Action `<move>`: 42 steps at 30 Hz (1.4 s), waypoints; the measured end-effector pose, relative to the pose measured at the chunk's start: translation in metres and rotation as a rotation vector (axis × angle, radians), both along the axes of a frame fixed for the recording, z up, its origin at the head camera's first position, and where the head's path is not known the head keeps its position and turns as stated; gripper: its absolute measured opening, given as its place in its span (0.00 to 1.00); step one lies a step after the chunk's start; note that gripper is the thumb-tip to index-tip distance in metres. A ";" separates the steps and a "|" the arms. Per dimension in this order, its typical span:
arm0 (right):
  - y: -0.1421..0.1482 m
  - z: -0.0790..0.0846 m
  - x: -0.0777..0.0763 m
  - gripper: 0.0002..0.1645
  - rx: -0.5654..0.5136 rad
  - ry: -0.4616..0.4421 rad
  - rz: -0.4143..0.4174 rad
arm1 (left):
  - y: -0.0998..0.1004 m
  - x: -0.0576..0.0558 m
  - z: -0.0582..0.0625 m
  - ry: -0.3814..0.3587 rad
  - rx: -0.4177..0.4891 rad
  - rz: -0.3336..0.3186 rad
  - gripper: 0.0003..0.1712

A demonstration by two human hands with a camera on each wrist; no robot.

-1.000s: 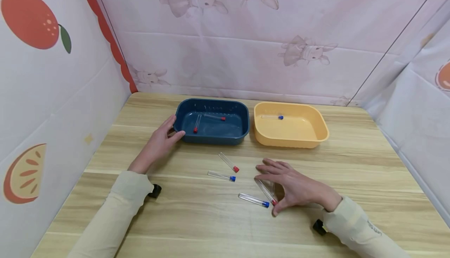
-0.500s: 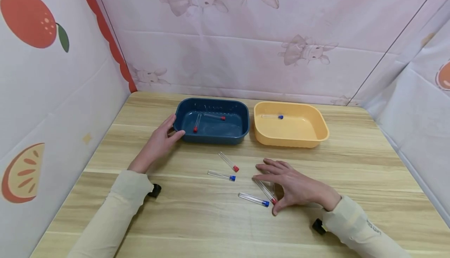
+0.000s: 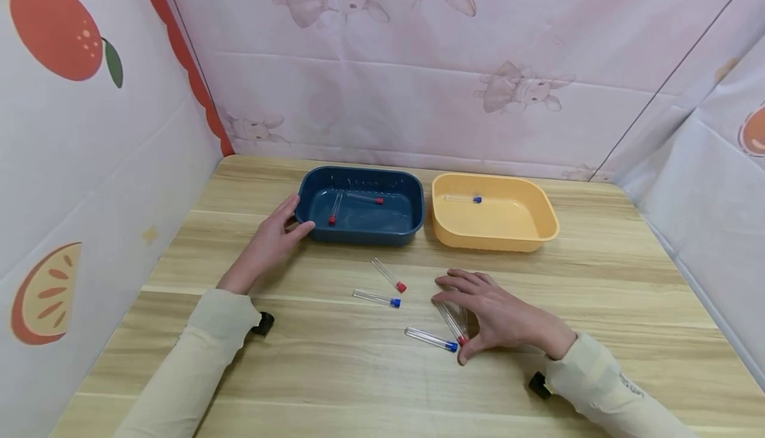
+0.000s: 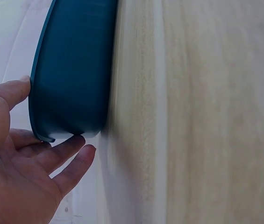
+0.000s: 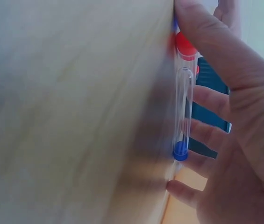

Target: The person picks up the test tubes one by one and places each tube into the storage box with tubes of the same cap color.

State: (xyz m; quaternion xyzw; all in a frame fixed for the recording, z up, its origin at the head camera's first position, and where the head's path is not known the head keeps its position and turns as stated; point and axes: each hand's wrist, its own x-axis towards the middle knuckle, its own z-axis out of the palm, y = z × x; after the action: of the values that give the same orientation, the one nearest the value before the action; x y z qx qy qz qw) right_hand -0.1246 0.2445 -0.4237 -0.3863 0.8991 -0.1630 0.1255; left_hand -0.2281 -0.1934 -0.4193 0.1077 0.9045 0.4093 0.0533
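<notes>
My left hand holds the near left corner of a dark blue plastic basin, thumb at the rim and fingers along its side wall. Two red-capped test tubes lie inside it. My right hand arches low over the table, thumb at the red cap and index fingertip at the other end of a clear test tube. Under the palm lies another tube with a blue cap, partly hidden in the head view. Just left is a blue-capped tube; farther off lie another blue-capped tube and a red-capped one.
A yellow basin stands right of the blue one and contains one blue-capped tube. Both stand on the wooden table near its back edge. Printed cloth encloses the table at the back and sides.
My right hand and the red-capped tube at its fingers have shifted very slightly left. The left hand and both basins stay where they were.
</notes>
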 end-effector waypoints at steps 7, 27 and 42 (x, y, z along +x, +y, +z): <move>-0.002 0.000 0.000 0.60 0.004 0.036 -0.003 | 0.000 0.001 0.003 -0.002 0.003 -0.003 0.48; -0.002 0.005 0.002 0.60 0.010 -0.018 -0.020 | 0.002 0.001 0.006 -0.005 -0.015 0.006 0.46; 0.000 0.003 0.002 0.56 -0.112 -0.088 -0.089 | 0.001 0.001 0.006 -0.017 -0.006 0.005 0.45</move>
State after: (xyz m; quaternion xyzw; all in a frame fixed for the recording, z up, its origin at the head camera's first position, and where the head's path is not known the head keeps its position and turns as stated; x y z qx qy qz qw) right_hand -0.1227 0.2446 -0.4204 -0.3449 0.8985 -0.2353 0.1355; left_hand -0.2271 -0.1919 -0.4135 0.1019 0.9056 0.4073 0.0602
